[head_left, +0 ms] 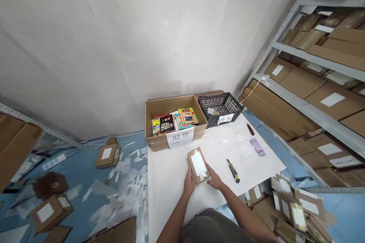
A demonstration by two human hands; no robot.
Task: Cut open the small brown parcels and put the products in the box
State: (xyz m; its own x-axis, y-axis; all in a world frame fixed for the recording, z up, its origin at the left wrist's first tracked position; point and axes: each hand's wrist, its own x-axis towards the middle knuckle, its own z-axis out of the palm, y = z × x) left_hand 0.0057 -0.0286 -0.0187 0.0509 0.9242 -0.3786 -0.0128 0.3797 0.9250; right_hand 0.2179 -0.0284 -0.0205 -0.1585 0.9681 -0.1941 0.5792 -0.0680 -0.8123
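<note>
A small brown cardboard parcel (199, 164) with a white label and clear tape is between my hands above the white table (173, 197). My left hand (189, 180) grips its lower left side. On its lower right corner is my right hand (214, 179), fingers closed round the edge. To the right of the parcel lies a yellow and black utility knife (233, 171). Behind it stands an open cardboard box (159, 146) of colourful books (173, 120), with a handwritten paper sign on its front.
A black plastic crate (209, 122) with a paper sign stands at the back right. A red-handled tool (250, 129) and a blurred purple item (257, 147) lie near the table's right edge. Shelves of cartons (302, 83) rise on the right. Paper scraps (122, 190) and parcels (288, 209) litter the floor.
</note>
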